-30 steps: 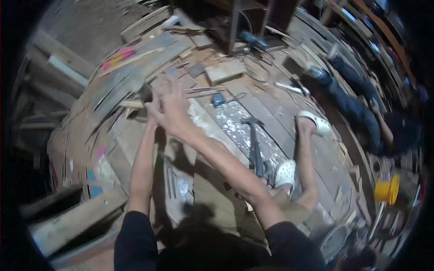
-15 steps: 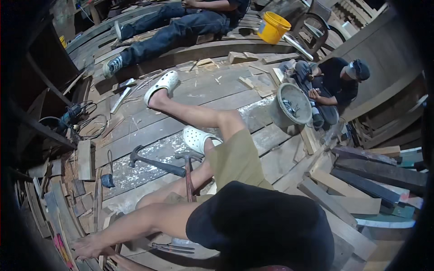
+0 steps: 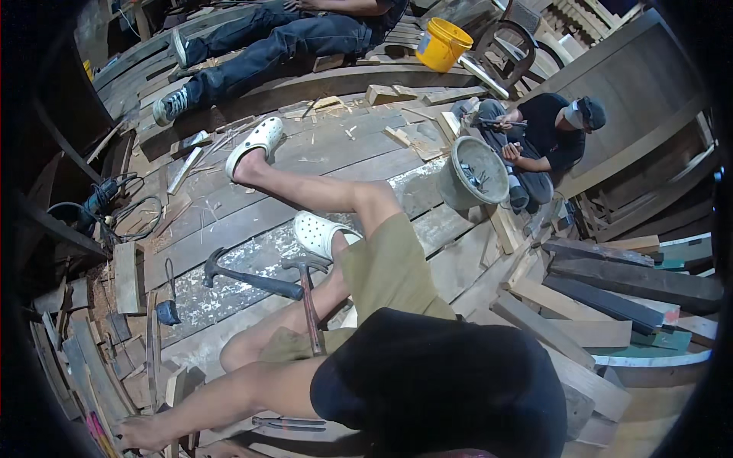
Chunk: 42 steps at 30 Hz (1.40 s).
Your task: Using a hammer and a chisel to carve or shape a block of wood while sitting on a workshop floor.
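My left arm reaches out to the lower left. At its end my left hand (image 3: 141, 433) is low among narrow wood strips, beside some pink and yellow sticks (image 3: 98, 433). Its fingers look stretched out, with nothing visible in them, though they are small and dim. My right hand is out of view. A hammer with a reddish-brown handle (image 3: 311, 314) leans by my shorts, its head near my white clog (image 3: 319, 233). Left of it, a claw hammer with a dark handle (image 3: 256, 279) lies on the boards. Pincers (image 3: 290, 424) lie beneath my left arm.
Right of my legs stands a grey bucket (image 3: 467, 183) holding metal pieces; a seated co-worker (image 3: 553, 137) is behind it. Stacked timber (image 3: 611, 305) fills the right side. A yellow bucket (image 3: 439, 49) and another person's legs (image 3: 275, 57) are farther back. A corded power tool (image 3: 99, 198) lies left.
The whole view has shifted slightly, so things sit farther left. My left hand is a little lower, still by the wood strips. The co-worker at right now holds up a dark rod-like thing.
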Tool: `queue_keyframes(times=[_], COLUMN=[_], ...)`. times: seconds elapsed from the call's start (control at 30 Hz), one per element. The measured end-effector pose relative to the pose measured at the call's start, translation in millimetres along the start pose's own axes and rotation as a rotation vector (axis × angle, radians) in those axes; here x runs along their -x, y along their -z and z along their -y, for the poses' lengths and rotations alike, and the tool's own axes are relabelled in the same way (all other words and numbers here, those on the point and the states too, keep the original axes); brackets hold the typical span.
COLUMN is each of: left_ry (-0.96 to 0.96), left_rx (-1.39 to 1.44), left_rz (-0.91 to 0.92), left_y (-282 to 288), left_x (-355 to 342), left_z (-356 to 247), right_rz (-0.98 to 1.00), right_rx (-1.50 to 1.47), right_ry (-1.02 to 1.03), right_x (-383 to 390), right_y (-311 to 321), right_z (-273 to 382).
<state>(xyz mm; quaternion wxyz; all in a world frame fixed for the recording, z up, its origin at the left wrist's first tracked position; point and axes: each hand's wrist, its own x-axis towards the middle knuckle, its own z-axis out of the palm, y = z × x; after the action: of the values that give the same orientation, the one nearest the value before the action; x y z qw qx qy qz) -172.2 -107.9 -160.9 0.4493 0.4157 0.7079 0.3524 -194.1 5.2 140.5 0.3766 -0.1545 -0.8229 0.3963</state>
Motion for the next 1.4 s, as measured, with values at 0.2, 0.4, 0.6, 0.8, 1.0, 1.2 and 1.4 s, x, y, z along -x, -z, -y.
queue_keyframes(times=[0.2,0.4,0.6,0.8,1.0,1.2,1.4], left_ry=[0.002,0.011,0.011,0.006,-0.002,-0.019,-0.023], left_rx=[-0.006,0.015,0.003,-0.030,-0.025,-0.047,-0.047], left_rz=[0.034,0.064,0.096,0.120,0.116,0.137,0.141], left_y=[-8,-24,-25,-25,-19,-18,-25], left_x=[-7,-22,-22,-11,-13,-15,-9], left_z=[6,14,19,15,9,7,6], right_rz=[-0.093,-0.291,-0.309,-0.425,-0.327,-0.291,-0.334], right_rx=[0.084,0.066,0.057,0.011,-0.071,0.038,-0.001], right_ry=[0.029,0.148,0.138,0.209,0.117,0.093,0.154], right_x=[-14,-19,-24,-30,-31,-23,-16], right_y=[-21,-42,-43,-44,-43,-35,-28], right_z=[-20,-40,-46,-53,-50,-41,-38])
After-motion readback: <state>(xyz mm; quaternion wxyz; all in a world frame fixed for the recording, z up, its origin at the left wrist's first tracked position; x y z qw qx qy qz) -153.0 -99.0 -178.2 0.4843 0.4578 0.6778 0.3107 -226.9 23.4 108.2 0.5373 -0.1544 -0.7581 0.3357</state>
